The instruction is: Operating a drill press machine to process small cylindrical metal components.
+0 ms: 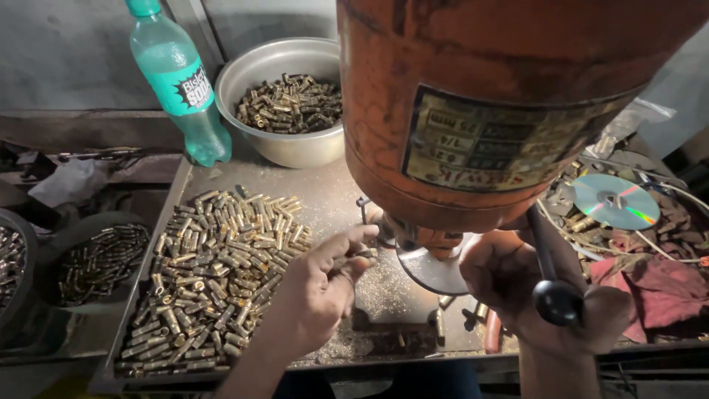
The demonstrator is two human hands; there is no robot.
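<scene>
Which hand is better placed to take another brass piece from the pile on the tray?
The left hand. It is right beside the pile of brass pieces, its fingers pinching something small. The right hand is across the drill press, by its black-knobbed lever.

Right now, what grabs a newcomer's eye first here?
The big orange machine head fills the upper right, over a small round metal table. Left of it, a heap of small brass pieces covers the tray, with the left hand pinching one beside the table. The right hand sits by the black-knobbed lever.
</scene>
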